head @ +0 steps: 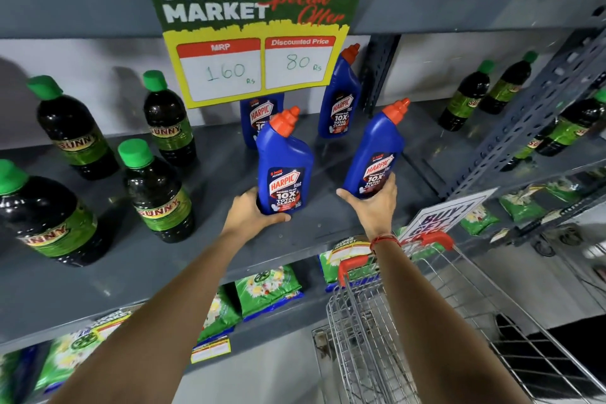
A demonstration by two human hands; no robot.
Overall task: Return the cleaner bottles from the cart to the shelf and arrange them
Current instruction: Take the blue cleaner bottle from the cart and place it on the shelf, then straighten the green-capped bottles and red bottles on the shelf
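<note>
your left hand [252, 210] grips 1 blue harpic bottle [283, 164] low on the grey shelf [210, 239]; your right hand [373, 203] holds another harpic bottle [377, 147], tilted. 2 more blue bottles [339, 98] stand behind, under the offer sign [252, 36]. the wire cart [426, 321] sits below right.

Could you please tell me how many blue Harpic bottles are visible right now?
4: one in the left hand, one in the right hand, two at the shelf's back. The sign may hide others.
</note>
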